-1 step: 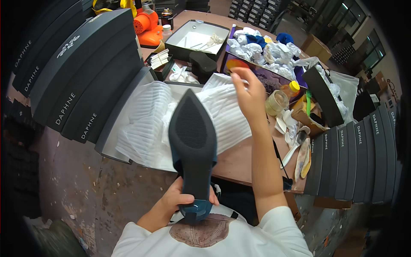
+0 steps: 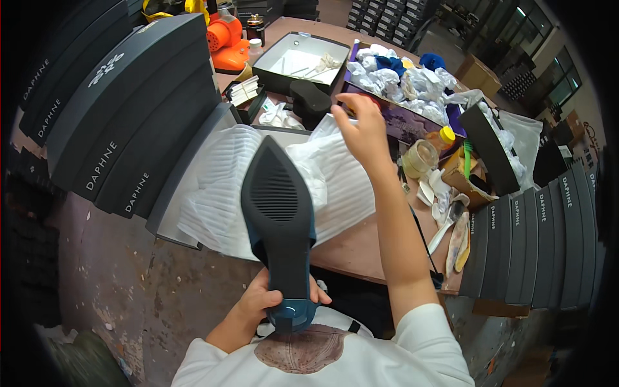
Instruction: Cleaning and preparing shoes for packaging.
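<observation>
1. While the left hand (image 2: 258,301) clamps the dark heeled shoe (image 2: 277,209) at its heel end, lower centre, the toe reaches mid-frame ungripped; slack thumb pressure could let it tip.
2. Right hand (image 2: 365,132), upper centre: thumb and fingers apart, nothing visibly held. Low sweep could snag white wrapping (image 2: 345,177).

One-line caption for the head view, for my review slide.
Left hand holds a dark shoe, sole facing the camera, while the open right hand extends over a cluttered table.
</observation>
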Demonstrator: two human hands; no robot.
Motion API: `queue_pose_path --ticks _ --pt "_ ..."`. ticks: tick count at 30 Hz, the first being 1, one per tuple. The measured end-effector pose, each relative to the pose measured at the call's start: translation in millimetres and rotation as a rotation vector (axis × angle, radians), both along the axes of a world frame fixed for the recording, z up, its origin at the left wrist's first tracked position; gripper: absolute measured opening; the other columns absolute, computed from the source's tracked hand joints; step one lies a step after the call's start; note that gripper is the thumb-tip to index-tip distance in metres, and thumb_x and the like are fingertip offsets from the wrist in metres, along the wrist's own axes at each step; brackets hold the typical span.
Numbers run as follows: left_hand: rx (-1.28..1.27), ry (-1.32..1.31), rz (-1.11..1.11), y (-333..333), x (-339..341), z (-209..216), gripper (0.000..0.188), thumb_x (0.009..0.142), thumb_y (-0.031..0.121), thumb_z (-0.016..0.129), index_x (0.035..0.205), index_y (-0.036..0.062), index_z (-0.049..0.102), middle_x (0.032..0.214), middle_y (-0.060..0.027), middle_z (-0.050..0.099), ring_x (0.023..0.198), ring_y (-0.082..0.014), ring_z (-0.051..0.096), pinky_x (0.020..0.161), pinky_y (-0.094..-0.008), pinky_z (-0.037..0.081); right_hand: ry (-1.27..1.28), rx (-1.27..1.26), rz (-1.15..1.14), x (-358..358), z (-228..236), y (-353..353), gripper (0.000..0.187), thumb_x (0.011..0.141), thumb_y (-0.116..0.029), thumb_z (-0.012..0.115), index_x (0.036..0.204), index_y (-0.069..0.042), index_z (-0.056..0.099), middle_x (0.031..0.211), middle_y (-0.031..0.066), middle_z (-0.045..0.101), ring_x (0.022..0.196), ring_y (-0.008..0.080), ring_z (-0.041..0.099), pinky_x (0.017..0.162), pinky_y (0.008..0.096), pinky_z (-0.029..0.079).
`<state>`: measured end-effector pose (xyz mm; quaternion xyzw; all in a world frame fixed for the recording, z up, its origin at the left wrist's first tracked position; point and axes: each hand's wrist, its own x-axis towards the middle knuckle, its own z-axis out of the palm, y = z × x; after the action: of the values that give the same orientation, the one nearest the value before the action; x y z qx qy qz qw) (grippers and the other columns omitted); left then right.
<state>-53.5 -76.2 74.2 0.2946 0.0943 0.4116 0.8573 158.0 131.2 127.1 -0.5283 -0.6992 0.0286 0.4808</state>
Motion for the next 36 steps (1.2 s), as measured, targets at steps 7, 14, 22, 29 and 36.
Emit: queue_pose_path --ticks 7,14,22,29,36 --pt "-0.016 0.259 0.353 3.1 -53.4 -6.2 0.074 0.088 0.054 0.048 0.123 -0.0093 0.036 0.107 -0.0231 0.053 0.093 -0.0341 0.062 0.077 -0.0412 0.052 -0.699 -0.59 -0.222 -46.3 -57.0 139.9 0.064 0.071 -0.028 0.07 0.128 -0.015 0.045 0.123 0.0173 0.05 0.117 0.0345 0.048 0.09 0.0512 0.041" --pt "-0.127 0.112 0.295 18.0 -70.5 -14.9 0.074 0.086 0.048 0.054 0.132 -0.0028 0.026 0.104 -0.0236 0.053 0.092 -0.0357 0.061 0.079 -0.0452 0.052 -0.467 -0.185 -0.157 -97.9 -26.9 132.1 0.054 0.068 -0.027 0.068 0.116 -0.007 0.053 0.105 0.0197 0.052 0.094 0.0368 0.058 0.079 0.0429 0.05" --pt "-0.14 0.14 0.242 34.4 -57.4 -15.1 0.077 0.082 0.046 0.06 0.133 0.0003 0.024 0.099 -0.0236 0.054 0.088 -0.0349 0.062 0.077 -0.0454 0.052 -0.371 -0.474 -0.254 -115.3 -83.0 170.6 0.056 0.073 -0.041 0.068 0.113 -0.004 0.056 0.112 0.0215 0.05 0.101 0.0374 0.055 0.08 0.0464 0.049" --pt "-0.269 0.04 0.296 24.3 -63.3 -23.0 0.077 0.079 0.046 0.061 0.129 -0.0019 0.028 0.096 -0.0235 0.056 0.085 -0.0368 0.063 0.076 -0.0456 0.053 -0.69 -0.456 -0.099 -47.4 -80.0 136.9 0.07 0.073 -0.035 0.071 0.135 -0.023 0.041 0.138 0.0192 0.033 0.119 0.0393 0.043 0.089 0.0493 0.044" --pt "-0.256 0.057 0.226 32.8 -58.0 -17.1 0.073 0.08 0.045 0.06 0.129 -0.0014 0.03 0.099 -0.0257 0.055 0.086 -0.0385 0.063 0.076 -0.0457 0.053 -0.43 -0.077 -0.092 -12.5 -103.2 132.7 0.059 0.072 -0.005 0.06 0.128 -0.022 0.052 0.124 0.0158 0.045 0.107 0.0356 0.049 0.091 0.0407 0.043"
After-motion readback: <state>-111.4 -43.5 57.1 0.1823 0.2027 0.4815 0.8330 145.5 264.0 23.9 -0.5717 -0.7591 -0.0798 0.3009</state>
